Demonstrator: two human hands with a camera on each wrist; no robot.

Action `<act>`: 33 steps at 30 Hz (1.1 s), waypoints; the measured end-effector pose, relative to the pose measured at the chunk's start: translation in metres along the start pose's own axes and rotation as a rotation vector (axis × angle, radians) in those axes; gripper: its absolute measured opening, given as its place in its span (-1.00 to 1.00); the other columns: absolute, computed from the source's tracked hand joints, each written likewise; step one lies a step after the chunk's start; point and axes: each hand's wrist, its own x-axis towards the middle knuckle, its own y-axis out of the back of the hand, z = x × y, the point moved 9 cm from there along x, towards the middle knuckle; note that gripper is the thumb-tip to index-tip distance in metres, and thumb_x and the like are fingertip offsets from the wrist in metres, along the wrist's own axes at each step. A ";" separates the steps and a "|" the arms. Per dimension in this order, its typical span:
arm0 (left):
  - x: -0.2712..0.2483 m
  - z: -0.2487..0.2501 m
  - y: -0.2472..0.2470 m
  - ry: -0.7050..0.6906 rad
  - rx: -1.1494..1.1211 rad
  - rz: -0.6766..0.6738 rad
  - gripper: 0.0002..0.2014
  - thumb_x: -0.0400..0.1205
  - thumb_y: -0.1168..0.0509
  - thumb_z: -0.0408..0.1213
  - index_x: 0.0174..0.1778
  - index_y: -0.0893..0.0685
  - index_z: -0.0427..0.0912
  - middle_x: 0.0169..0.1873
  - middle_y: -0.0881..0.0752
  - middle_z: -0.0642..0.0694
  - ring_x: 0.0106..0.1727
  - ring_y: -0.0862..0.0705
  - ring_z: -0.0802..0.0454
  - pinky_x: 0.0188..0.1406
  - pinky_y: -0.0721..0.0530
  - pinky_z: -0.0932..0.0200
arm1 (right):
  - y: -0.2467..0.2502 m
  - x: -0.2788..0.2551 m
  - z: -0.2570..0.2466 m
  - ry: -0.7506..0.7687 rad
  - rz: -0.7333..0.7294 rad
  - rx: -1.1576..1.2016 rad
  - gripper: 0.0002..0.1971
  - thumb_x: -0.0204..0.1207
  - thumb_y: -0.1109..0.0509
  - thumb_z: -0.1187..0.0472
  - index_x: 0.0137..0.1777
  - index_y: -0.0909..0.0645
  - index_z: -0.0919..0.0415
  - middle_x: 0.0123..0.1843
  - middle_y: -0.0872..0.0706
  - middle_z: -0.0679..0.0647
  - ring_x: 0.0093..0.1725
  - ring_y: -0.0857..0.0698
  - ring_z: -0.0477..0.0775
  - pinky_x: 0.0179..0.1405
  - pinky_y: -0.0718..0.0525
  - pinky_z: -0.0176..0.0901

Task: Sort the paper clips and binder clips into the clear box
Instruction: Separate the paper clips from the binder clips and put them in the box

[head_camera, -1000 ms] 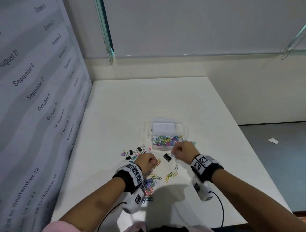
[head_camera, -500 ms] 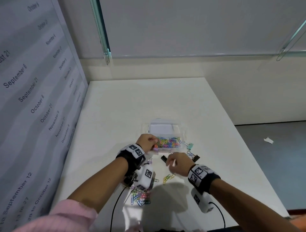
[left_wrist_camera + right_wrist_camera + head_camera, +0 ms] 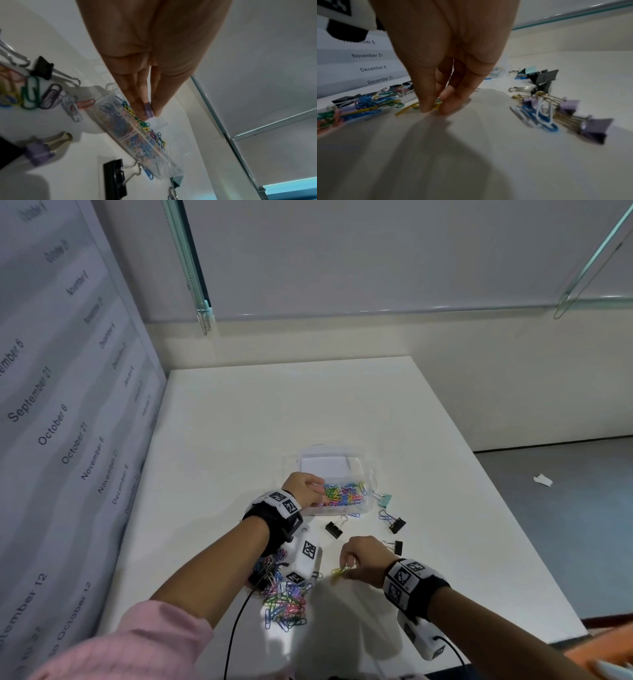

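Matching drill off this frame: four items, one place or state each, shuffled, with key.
Items:
1. left hand
2. right hand
3. mint binder clip
4. loose paper clip pile

Places or states:
A. lies on the table just right of the clear box
B. pinches yellow paper clips on the table
C. lies on the table under the left forearm
D. holds a purple clip over the box

Pairs: 1-D, 2-B, 3-A, 4-C

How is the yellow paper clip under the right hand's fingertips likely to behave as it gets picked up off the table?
The yellow paper clip lies flat on the smooth table, so it may slide before lifting. It looks like thin wire, probably very light. The right hand pinches it with fingertips, which probably suffices.
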 end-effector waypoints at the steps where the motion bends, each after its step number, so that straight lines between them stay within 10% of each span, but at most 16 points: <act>1: 0.000 -0.001 0.003 -0.018 0.025 0.007 -0.66 0.46 -0.31 -0.68 0.14 -0.64 -0.43 -0.34 -0.67 -0.10 -0.16 -0.69 -0.07 -0.15 -0.75 0.22 | 0.000 0.000 0.000 -0.003 -0.011 -0.003 -0.93 0.34 -0.45 0.17 -0.24 -0.62 -0.01 -0.35 -0.43 -0.22 -0.18 -0.48 -0.07 -0.28 -0.39 -0.30; 10: -0.019 -0.033 0.072 -0.047 0.166 0.308 -0.61 0.44 -0.14 -0.65 -0.36 -0.66 -0.04 -0.36 -0.65 -0.01 -0.34 -0.63 0.01 -0.24 -0.72 0.18 | 0.008 -0.001 0.002 -0.055 0.066 0.074 -0.66 0.19 -0.28 0.38 -0.58 -0.39 -0.11 -0.49 -0.52 -0.22 -0.45 -0.49 -0.19 -0.47 -0.37 -0.48; 19: -0.054 -0.049 0.085 -0.046 0.315 0.270 -0.65 0.54 -0.13 -0.59 0.03 -0.71 -0.17 0.19 -0.66 -0.19 0.16 -0.66 -0.24 0.15 -0.63 -0.01 | 0.031 0.004 -0.001 -0.059 0.180 0.138 -0.70 0.27 -0.26 0.38 -0.52 -0.43 -0.06 -0.26 -0.76 0.01 -0.27 -0.67 -0.02 -0.40 -0.52 -0.43; 27: -0.095 -0.066 0.056 -0.121 0.570 0.088 -0.79 0.47 -0.41 -0.39 -0.01 -0.70 -0.09 -0.14 -0.55 -0.05 -0.08 -0.57 0.01 -0.10 -0.54 0.27 | 0.109 0.017 -0.002 -0.037 0.388 0.250 -0.84 0.41 -0.33 0.38 -0.26 -0.69 0.13 -0.27 -0.69 -0.03 -0.42 -0.53 -0.31 -0.48 -0.50 -0.63; 33: -0.104 -0.100 0.039 -0.045 0.635 0.001 -0.37 0.34 -0.55 -0.18 0.33 -0.49 -0.01 0.12 -0.40 -0.04 0.20 -0.49 -0.02 0.24 -0.54 0.18 | 0.091 0.023 -0.020 0.028 0.362 0.127 -0.87 0.38 -0.40 0.32 -0.08 -0.70 0.18 -0.12 -0.61 -0.02 -0.23 -0.51 -0.14 -0.10 -0.43 -0.28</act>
